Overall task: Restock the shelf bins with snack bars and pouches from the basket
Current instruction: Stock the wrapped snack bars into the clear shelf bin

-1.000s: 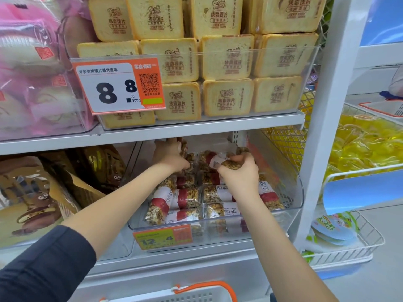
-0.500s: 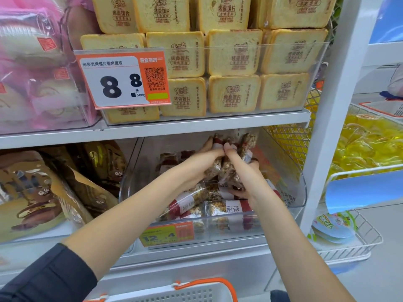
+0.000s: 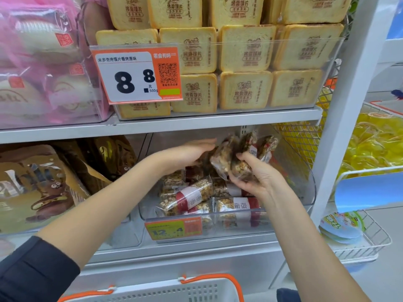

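Right hand (image 3: 250, 177) lifted bars (image 3: 237, 158), bin (image 3: 305, 192) edge clear

Above the grip, a clear bin holds stacked toast-slice packs (image 3: 245, 47) behind an orange price tag (image 3: 136, 74) reading 8.8. Up and to its left lie pink-wrapped buns (image 3: 43, 62), with brown cartoon pouches (image 3: 41, 182) lower left. Yellow packets (image 3: 370, 140) fill a wire rack to the right.
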Tool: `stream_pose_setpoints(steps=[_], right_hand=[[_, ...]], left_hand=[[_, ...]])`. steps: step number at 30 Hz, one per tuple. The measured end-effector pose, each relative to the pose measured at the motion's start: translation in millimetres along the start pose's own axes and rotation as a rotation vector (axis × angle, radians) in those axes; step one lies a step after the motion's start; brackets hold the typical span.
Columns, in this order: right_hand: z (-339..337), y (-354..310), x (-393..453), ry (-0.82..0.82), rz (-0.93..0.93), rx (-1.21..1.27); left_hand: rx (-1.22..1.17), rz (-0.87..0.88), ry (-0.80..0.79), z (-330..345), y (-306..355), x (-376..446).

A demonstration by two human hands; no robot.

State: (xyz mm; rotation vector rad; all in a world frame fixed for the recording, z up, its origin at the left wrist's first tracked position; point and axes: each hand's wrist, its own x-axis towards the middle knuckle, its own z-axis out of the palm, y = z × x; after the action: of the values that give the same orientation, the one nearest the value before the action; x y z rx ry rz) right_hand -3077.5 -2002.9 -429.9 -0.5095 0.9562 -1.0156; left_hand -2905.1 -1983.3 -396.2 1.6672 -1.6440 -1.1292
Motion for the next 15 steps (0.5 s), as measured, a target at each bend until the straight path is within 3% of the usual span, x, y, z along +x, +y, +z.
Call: stream_pose_setpoints(steps=[3, 6, 10, 12, 15], right_hand=[[-15, -7, 8, 0.311, -0.315, -0.708], [-23, -5, 8, 0.389, -0.495, -1.151], [-12, 5, 4, 0.429, -0.561, -1.505], [-3, 13, 3, 0.373, -0.701, -1.638], [7, 26, 1, 0.301, -0.981, -1.82]], left_hand=[[0.508, -0.102, 0.046, -30, -11, -8], [0.875, -0.242, -0.126, -44, -20, -15], [0.991, -0.238, -0.161, -38, -22, -16], [1.015, -0.256, -0.163, -35, -23, -12], [0.744, -0.352, -0.087, -38, -26, -4]])
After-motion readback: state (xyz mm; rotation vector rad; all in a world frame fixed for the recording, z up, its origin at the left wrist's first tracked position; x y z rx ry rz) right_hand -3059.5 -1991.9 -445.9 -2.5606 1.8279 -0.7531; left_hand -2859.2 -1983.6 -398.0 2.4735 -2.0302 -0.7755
